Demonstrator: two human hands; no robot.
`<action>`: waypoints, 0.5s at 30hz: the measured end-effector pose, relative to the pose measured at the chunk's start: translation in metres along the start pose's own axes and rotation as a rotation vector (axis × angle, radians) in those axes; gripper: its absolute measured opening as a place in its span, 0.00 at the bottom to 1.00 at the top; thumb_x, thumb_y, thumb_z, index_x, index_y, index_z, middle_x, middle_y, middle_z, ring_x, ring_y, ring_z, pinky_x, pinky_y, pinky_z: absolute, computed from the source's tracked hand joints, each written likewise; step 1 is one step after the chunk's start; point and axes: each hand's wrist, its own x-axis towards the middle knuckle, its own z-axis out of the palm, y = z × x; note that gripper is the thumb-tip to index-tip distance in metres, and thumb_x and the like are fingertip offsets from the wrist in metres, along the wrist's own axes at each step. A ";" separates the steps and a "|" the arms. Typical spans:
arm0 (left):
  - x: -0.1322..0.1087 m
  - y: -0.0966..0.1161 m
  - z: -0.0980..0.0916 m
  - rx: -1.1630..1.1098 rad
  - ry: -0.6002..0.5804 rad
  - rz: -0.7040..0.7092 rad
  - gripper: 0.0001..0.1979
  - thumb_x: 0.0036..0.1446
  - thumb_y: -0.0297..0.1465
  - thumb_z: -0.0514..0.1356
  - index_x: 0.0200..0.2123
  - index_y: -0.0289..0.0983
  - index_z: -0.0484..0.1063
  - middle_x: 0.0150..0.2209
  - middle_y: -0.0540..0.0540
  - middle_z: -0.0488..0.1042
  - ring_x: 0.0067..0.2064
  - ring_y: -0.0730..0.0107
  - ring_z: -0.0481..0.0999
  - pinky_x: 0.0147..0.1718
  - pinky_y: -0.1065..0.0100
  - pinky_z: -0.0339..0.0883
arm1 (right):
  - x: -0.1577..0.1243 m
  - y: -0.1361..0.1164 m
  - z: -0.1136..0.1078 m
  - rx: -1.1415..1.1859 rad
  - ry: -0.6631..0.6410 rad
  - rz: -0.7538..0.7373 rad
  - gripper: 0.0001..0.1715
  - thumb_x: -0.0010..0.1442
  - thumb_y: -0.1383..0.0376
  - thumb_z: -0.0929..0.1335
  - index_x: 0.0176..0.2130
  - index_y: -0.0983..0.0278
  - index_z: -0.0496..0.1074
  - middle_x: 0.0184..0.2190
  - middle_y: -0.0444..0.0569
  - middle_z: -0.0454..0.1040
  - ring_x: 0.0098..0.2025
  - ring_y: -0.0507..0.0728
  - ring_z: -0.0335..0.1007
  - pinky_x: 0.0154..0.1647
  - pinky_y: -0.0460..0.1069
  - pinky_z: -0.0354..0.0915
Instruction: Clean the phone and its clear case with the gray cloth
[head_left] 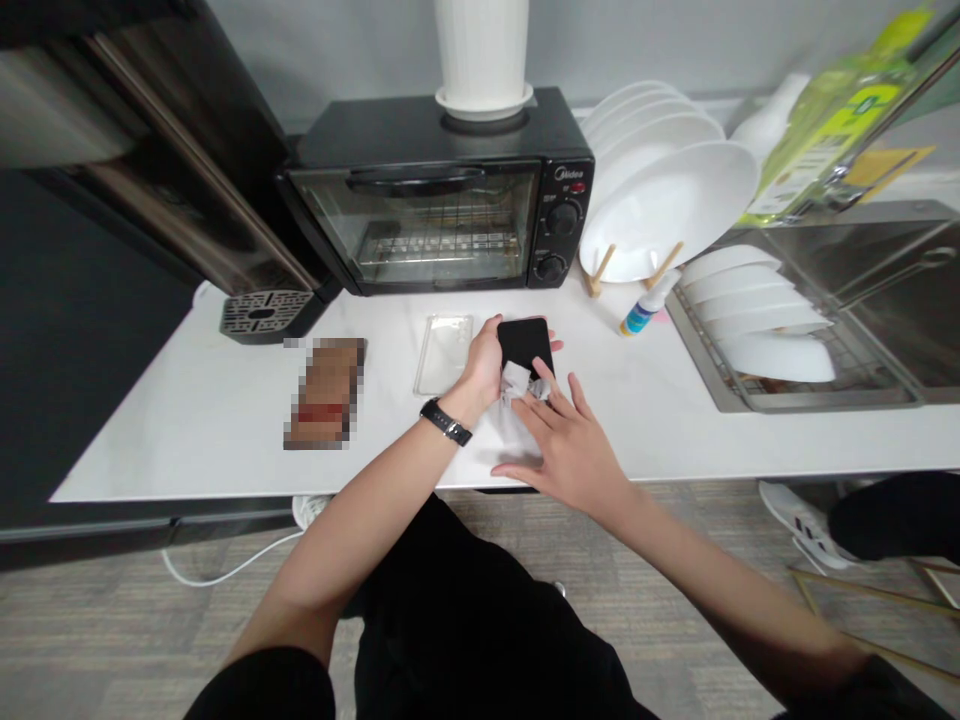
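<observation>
My left hand (484, 365), with a black watch on its wrist, is closed round a dark smartphone (526, 340) just above the white counter. The phone's black face is turned up. My right hand (566, 440) presses a crumpled white tissue (514, 382) against the lower part of the phone with its fingertips. Its thumb points out to the left, apart from the tissue. A clear phone case (444, 355) lies on the counter just left of my left hand. To the right stands a small spray bottle (641, 308) with a white top and a blue label.
Behind my hands is a black toaster oven (439, 225) with a white pot (484, 50) on top. White plates (667, 200) lean in a rack beside it. Bowls (780, 355) sit at the sink. A pixelated brown object (324, 393) lies left. Another person's shoe (802, 520) shows below right.
</observation>
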 end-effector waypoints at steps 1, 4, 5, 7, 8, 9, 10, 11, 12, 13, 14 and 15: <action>0.000 0.001 0.000 0.007 0.005 -0.002 0.32 0.72 0.43 0.44 0.59 0.26 0.76 0.39 0.34 0.86 0.42 0.49 0.87 0.41 0.59 0.77 | -0.009 -0.003 0.000 -0.006 -0.013 -0.001 0.47 0.67 0.36 0.65 0.65 0.69 0.72 0.64 0.62 0.76 0.80 0.76 0.46 0.77 0.76 0.50; -0.001 0.003 0.003 0.006 0.006 -0.024 0.33 0.73 0.42 0.42 0.62 0.25 0.74 0.36 0.35 0.86 0.37 0.53 0.86 0.38 0.61 0.76 | -0.031 -0.009 -0.003 -0.037 -0.031 0.023 0.45 0.68 0.36 0.65 0.64 0.68 0.72 0.65 0.60 0.76 0.79 0.76 0.49 0.77 0.76 0.50; -0.002 0.003 0.004 0.006 0.003 -0.032 0.33 0.73 0.42 0.42 0.63 0.24 0.73 0.35 0.36 0.85 0.36 0.53 0.86 0.37 0.61 0.75 | -0.036 -0.009 -0.004 -0.051 -0.033 0.040 0.45 0.68 0.36 0.64 0.63 0.68 0.73 0.65 0.59 0.76 0.79 0.76 0.49 0.77 0.75 0.50; -0.004 0.004 0.006 0.012 0.004 -0.041 0.34 0.73 0.42 0.42 0.65 0.23 0.71 0.34 0.36 0.85 0.35 0.53 0.85 0.38 0.61 0.75 | -0.042 -0.008 -0.006 -0.081 -0.027 0.078 0.44 0.69 0.36 0.63 0.62 0.67 0.73 0.66 0.58 0.75 0.79 0.77 0.48 0.78 0.75 0.48; -0.004 0.004 0.006 0.016 0.007 -0.042 0.34 0.73 0.42 0.42 0.65 0.23 0.71 0.34 0.35 0.85 0.36 0.53 0.85 0.39 0.60 0.75 | -0.043 -0.007 -0.006 -0.095 -0.021 0.095 0.44 0.69 0.36 0.63 0.62 0.67 0.74 0.66 0.58 0.75 0.79 0.77 0.48 0.78 0.75 0.48; -0.005 0.004 0.006 0.020 0.009 -0.040 0.34 0.73 0.42 0.42 0.65 0.23 0.71 0.34 0.35 0.85 0.36 0.52 0.85 0.40 0.60 0.75 | -0.042 -0.006 -0.007 -0.108 -0.016 0.109 0.43 0.69 0.36 0.63 0.62 0.67 0.74 0.66 0.58 0.75 0.79 0.77 0.47 0.78 0.75 0.48; -0.005 0.004 0.006 0.023 0.013 -0.036 0.34 0.73 0.42 0.43 0.65 0.23 0.71 0.34 0.35 0.85 0.36 0.52 0.85 0.40 0.59 0.76 | -0.040 -0.004 -0.007 -0.118 -0.012 0.122 0.42 0.69 0.37 0.63 0.62 0.67 0.73 0.66 0.58 0.75 0.79 0.77 0.46 0.77 0.76 0.48; -0.004 0.004 0.006 0.024 0.016 -0.030 0.34 0.73 0.42 0.43 0.64 0.23 0.72 0.34 0.35 0.85 0.36 0.52 0.86 0.41 0.59 0.76 | -0.036 -0.002 -0.007 -0.127 -0.010 0.138 0.42 0.70 0.38 0.63 0.62 0.67 0.73 0.66 0.58 0.75 0.79 0.78 0.46 0.77 0.76 0.49; -0.004 0.003 0.005 0.024 0.017 -0.025 0.33 0.72 0.42 0.43 0.62 0.23 0.73 0.34 0.35 0.85 0.37 0.52 0.86 0.41 0.59 0.76 | -0.031 0.000 -0.007 -0.135 -0.008 0.154 0.41 0.70 0.38 0.63 0.63 0.67 0.72 0.66 0.59 0.74 0.79 0.78 0.45 0.76 0.77 0.49; -0.003 0.003 0.004 0.024 0.015 -0.023 0.33 0.72 0.42 0.44 0.61 0.23 0.74 0.35 0.34 0.85 0.38 0.51 0.86 0.42 0.59 0.77 | -0.026 0.002 -0.007 -0.140 -0.004 0.171 0.41 0.70 0.38 0.63 0.63 0.67 0.72 0.67 0.59 0.74 0.79 0.78 0.45 0.76 0.77 0.49; -0.002 0.002 0.003 0.022 0.012 -0.023 0.33 0.72 0.42 0.44 0.59 0.24 0.75 0.35 0.34 0.85 0.39 0.50 0.86 0.44 0.58 0.77 | -0.020 0.004 -0.007 -0.143 0.005 0.186 0.41 0.70 0.38 0.63 0.63 0.68 0.72 0.67 0.59 0.74 0.80 0.78 0.44 0.76 0.78 0.48; -0.001 0.002 0.002 0.014 0.009 -0.025 0.32 0.72 0.43 0.44 0.58 0.25 0.76 0.36 0.34 0.86 0.41 0.50 0.87 0.45 0.57 0.77 | -0.014 0.007 -0.006 -0.145 0.019 0.198 0.42 0.70 0.38 0.63 0.63 0.68 0.71 0.67 0.60 0.74 0.80 0.78 0.43 0.76 0.78 0.48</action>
